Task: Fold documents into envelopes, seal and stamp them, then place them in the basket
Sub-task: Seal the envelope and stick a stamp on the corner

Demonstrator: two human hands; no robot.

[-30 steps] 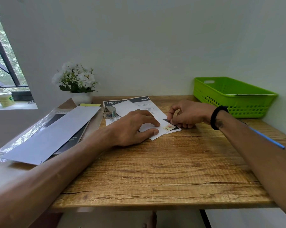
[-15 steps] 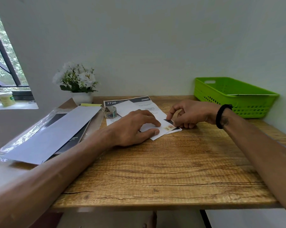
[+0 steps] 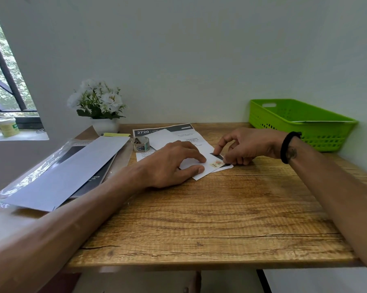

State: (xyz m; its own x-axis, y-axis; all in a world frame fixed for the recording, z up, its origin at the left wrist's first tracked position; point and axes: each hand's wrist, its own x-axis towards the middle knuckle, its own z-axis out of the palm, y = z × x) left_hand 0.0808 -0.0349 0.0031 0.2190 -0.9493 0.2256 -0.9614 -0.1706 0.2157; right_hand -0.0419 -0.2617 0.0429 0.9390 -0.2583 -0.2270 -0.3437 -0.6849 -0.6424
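Since the earlier frame my right hand shifts slightly toward 3 o'clock, fingers curled, pressing the stamp onto the envelope that my flat, straight-fingered left hand pins mid-desk; stamping appears nearly finished, next carrying it to the basket at 2 o'clock.

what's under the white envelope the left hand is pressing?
A printed document headed "2720" lies under the white envelope, on the wooden table. The left hand hides the rest.

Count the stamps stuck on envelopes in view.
1: a stamp on the white envelope under the left hand, beside the right hand. The basket may hide others.
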